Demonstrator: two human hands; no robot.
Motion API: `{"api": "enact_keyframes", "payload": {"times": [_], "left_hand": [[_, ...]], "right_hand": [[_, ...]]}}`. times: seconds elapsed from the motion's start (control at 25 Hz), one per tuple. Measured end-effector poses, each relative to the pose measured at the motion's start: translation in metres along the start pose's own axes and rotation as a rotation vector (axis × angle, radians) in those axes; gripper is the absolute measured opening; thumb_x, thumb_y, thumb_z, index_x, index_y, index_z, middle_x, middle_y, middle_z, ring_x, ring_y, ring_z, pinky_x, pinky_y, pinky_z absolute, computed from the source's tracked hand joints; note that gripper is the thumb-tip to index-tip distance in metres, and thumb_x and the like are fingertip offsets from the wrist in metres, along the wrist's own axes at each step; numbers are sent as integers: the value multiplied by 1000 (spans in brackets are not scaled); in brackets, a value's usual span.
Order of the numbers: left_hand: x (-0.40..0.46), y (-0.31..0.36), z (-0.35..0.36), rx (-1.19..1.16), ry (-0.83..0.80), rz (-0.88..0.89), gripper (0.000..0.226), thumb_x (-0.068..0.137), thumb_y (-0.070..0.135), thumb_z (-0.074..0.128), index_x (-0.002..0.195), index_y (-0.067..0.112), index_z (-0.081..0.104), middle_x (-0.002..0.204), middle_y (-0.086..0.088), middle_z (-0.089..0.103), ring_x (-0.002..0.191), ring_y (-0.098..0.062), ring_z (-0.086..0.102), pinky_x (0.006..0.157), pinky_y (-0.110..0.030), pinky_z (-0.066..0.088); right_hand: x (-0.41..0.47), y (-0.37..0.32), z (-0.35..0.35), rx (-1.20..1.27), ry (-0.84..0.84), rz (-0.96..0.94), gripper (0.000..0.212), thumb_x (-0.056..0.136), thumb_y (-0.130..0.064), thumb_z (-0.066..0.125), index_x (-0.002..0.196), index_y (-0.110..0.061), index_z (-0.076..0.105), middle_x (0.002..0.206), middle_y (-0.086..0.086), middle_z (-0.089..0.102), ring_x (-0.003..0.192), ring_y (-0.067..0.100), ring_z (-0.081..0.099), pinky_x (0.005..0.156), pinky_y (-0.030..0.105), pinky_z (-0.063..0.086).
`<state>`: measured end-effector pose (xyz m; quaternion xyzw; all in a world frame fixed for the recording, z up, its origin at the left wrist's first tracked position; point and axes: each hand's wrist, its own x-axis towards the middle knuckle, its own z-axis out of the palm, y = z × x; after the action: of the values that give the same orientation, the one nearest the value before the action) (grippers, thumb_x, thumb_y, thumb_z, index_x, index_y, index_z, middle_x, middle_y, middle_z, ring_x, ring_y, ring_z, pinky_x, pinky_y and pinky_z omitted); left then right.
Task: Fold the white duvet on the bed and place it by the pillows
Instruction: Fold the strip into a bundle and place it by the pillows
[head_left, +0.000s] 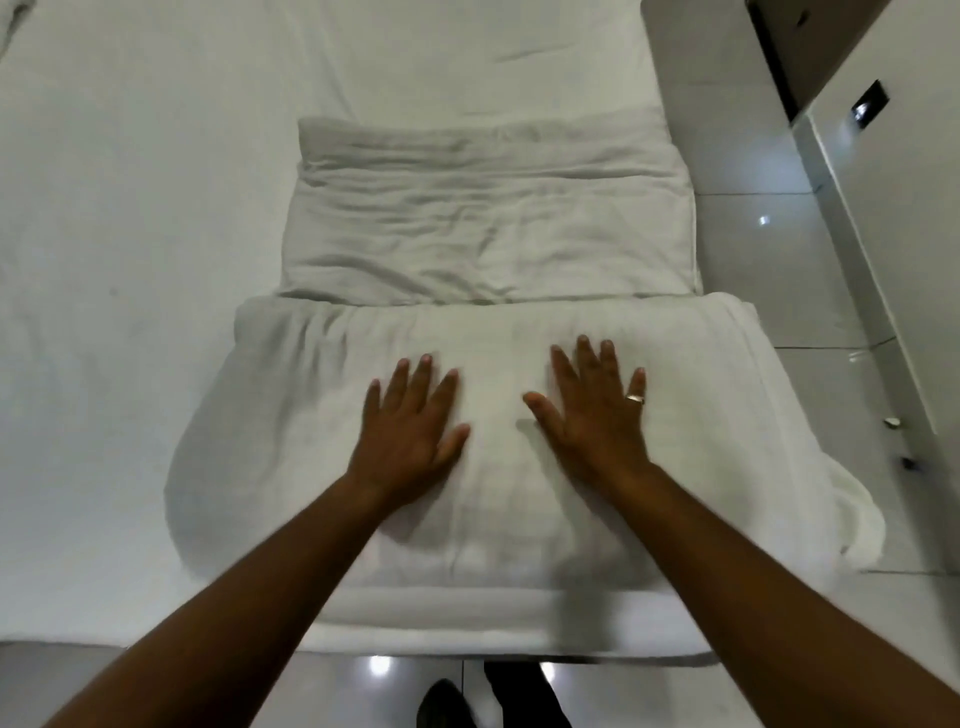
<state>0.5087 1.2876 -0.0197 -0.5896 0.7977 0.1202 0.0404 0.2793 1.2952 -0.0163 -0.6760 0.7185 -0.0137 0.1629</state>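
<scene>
The white duvet (291, 467) lies folded into a thick bundle at the near corner of the bed, its right end hanging slightly over the bed's edge. My left hand (410, 421) rests flat on top of it, fingers spread. My right hand (597, 410), with a ring on one finger, also presses flat on the bundle a little to the right. Neither hand grips the fabric. Just beyond the bundle and touching it lies a white pillow (488, 218).
The white bed sheet (130, 234) stretches away to the left and far side. Glossy tiled floor (769, 249) runs along the right of the bed, with a white cabinet (893, 182) beyond it. My dark shoes (441, 701) stand on the floor below the bed's near edge.
</scene>
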Motion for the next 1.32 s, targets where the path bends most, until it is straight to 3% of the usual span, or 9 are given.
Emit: {"api": "enact_keyframes", "payload": {"times": [0.08, 0.2, 0.4, 0.68, 0.8, 0.92, 1.08, 1.16, 1.32], "left_hand": [[10, 22, 13, -16, -5, 114, 71, 91, 64, 16, 154, 32, 14, 165, -4, 7, 152, -24, 4, 119, -52, 7], [-6, -42, 25, 64, -31, -91, 85, 84, 71, 8, 155, 25, 19, 164, -6, 11, 152, -26, 8, 121, -51, 6], [-61, -99, 19, 69, -60, -283, 100, 81, 79, -4, 152, 18, 30, 161, -15, 22, 149, -37, 16, 116, -59, 8], [-122, -36, 71, 109, 28, 124, 106, 74, 82, 47, 155, 19, 20, 164, -12, 14, 151, -33, 10, 119, -56, 11], [-147, -77, 74, 291, 27, 205, 108, 67, 45, 75, 155, 15, 18, 163, -18, 12, 150, -40, 10, 116, -65, 8], [-153, -70, 76, 435, 150, 134, 74, 77, -3, 57, 147, 9, 38, 153, -24, 36, 138, -51, 33, 110, -70, 17], [-113, -48, 25, 424, 39, 27, 26, 78, 1, 60, 102, 10, 64, 88, -11, 68, 77, -34, 66, 76, -46, 52], [-102, -45, -15, 355, -111, -22, 26, 76, 14, 64, 101, 20, 64, 89, -3, 70, 78, -29, 67, 71, -35, 47], [-102, -41, -102, 317, -328, 81, 32, 73, 23, 63, 104, 28, 68, 102, 0, 72, 96, -24, 68, 75, -30, 49]], "right_hand": [[-2, -22, 14, 7, 14, -71, 72, 93, -66, 17, 155, -30, 16, 166, 5, 7, 153, 25, -3, 118, 58, -6], [-31, 42, 21, -191, 11, -36, 71, 94, -63, 18, 154, -27, 24, 165, 4, 10, 153, 24, 4, 121, 54, -2], [-95, 142, 6, -145, 79, 393, 84, 87, -75, 4, 155, -27, 15, 165, 11, 10, 151, 34, 5, 115, 68, 6], [-158, 58, 83, -314, 115, -216, 99, 76, -72, 58, 154, -20, 26, 163, 16, 16, 151, 36, 13, 116, 66, 7], [-183, 108, 79, -428, 113, -139, 105, 65, -24, 82, 153, -15, 25, 162, 19, 17, 149, 39, 16, 117, 65, 8], [-180, 110, 75, -451, 210, -123, 84, 72, 4, 63, 150, -9, 35, 157, 22, 30, 146, 41, 25, 117, 63, 11], [-141, 75, 35, -357, 244, -106, 35, 66, 10, 63, 98, -2, 70, 96, 25, 71, 92, 44, 67, 90, 52, 50], [-131, 62, -9, -263, 88, 25, 23, 62, 3, 67, 82, -8, 69, 76, 17, 69, 74, 40, 65, 67, 42, 54], [-135, 40, -102, -268, -194, -22, 22, 77, -17, 63, 97, -21, 72, 97, 6, 72, 93, 32, 65, 70, 31, 48]]}}
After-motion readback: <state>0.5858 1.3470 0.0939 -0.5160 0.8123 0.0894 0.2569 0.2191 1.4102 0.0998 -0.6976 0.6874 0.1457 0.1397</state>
